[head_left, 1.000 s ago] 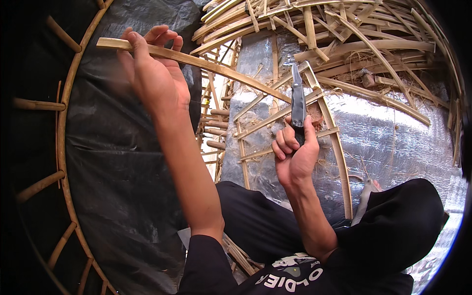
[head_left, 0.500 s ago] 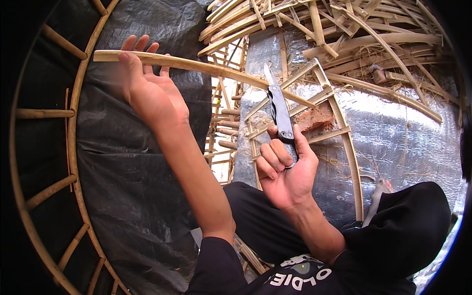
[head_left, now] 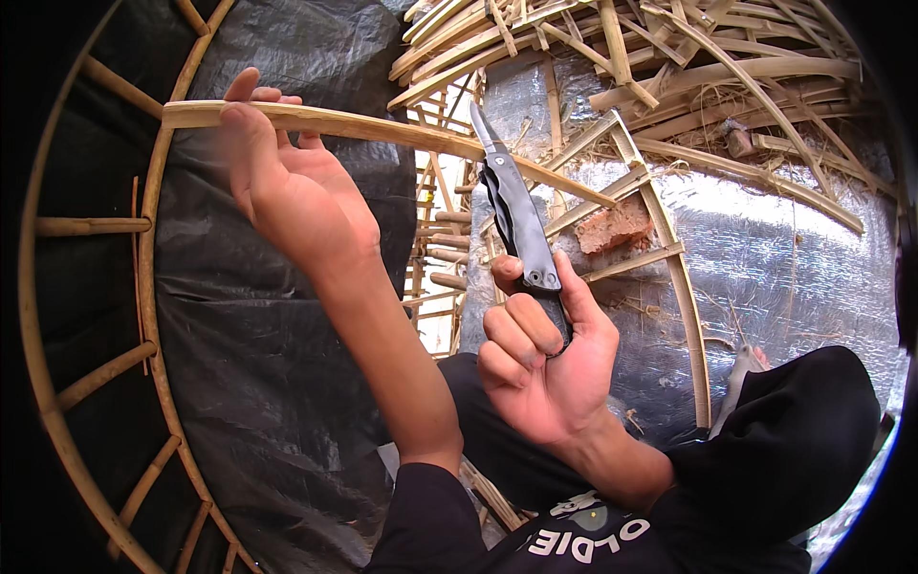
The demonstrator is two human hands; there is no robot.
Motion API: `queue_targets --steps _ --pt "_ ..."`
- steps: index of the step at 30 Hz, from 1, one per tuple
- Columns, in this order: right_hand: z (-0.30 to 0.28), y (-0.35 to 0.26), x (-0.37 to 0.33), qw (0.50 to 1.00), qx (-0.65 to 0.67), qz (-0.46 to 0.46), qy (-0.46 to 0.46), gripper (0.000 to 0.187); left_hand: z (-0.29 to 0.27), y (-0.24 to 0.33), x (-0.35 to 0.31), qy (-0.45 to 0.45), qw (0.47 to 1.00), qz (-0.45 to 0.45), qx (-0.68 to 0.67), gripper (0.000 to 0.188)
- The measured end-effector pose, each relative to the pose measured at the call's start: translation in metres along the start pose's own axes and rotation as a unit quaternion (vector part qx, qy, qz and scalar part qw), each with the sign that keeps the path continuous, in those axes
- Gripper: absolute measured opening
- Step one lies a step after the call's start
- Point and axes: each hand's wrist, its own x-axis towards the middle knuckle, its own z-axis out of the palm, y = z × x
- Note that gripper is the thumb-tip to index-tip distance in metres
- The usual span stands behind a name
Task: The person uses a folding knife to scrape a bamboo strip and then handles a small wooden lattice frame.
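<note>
My left hand [head_left: 311, 206] is raised at the left, its thumb and fingers around the near end of a long split bamboo strip [head_left: 382, 127]. That strip slants down to the right, and its far end lies over a reddish brick [head_left: 612, 226]. My right hand [head_left: 559, 368] is closed around the dark lower handle of a folding knife [head_left: 521, 215] with its blade out. The knife points up and left; its blade overlaps the strip in the picture, though whether they touch I cannot tell.
A bamboo-slat frame [head_left: 679, 297] rests around the brick on silvery sheeting [head_left: 775, 287]. Many loose bamboo strips [head_left: 746, 81] are heaped at the back right. Black sheeting [head_left: 277, 383] and a ladder-like bamboo frame [head_left: 153, 287] line the left. My dark-clothed knee [head_left: 784, 440] is bent at the lower right.
The knife and my right hand have shifted left and slightly toward me, the blade tip now further left along the strip. My left hand and the strip's near end have moved slightly left.
</note>
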Motion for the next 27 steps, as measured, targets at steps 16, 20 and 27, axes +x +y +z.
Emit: queue_targets --steps 16,20,27 --pt "0.018 0.005 -0.009 0.987 0.127 0.091 -0.043 0.034 0.017 0.008 -0.009 -0.034 0.997 0.046 -0.046 0.031" --pt "0.018 0.006 -0.006 0.986 0.131 0.098 -0.044 0.034 0.017 0.008 -0.007 -0.024 0.998 0.048 -0.031 0.031" --pt "0.008 0.007 -0.006 0.993 0.091 0.065 -0.025 0.037 0.011 0.006 -0.004 -0.026 0.998 0.045 -0.031 0.032"
